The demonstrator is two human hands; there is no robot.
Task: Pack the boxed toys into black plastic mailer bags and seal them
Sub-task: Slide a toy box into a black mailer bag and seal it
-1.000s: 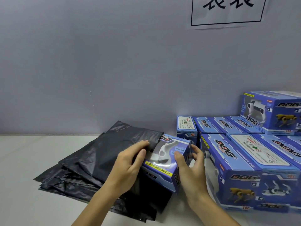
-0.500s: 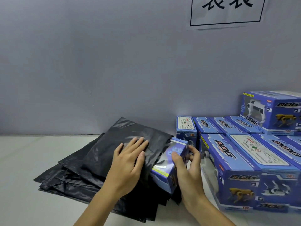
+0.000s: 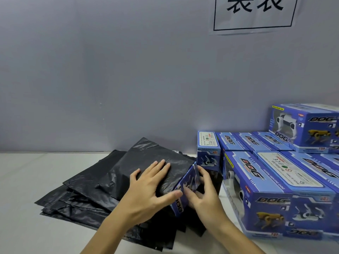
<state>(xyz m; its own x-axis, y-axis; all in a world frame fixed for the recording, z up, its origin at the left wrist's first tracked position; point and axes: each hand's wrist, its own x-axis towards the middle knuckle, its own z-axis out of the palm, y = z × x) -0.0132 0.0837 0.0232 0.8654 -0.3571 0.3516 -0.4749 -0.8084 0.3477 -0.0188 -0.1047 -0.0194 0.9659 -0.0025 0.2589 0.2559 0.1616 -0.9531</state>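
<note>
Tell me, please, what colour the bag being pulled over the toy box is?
Black, slightly glossy plastic mailer bag; the head view shows it.

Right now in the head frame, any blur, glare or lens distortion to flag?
Head view: motion blur smears the right hand and the blue cardboard toy box it pushes into the black plastic mailer bag; soft sheen on the bag; wide-angle bending tilts the stacked blue boxes at right.

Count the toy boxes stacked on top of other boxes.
1: the top box at the far right, resting on the back-row boxes by the wall. The frame edge cuts it off, so more may sit beyond view.
</note>
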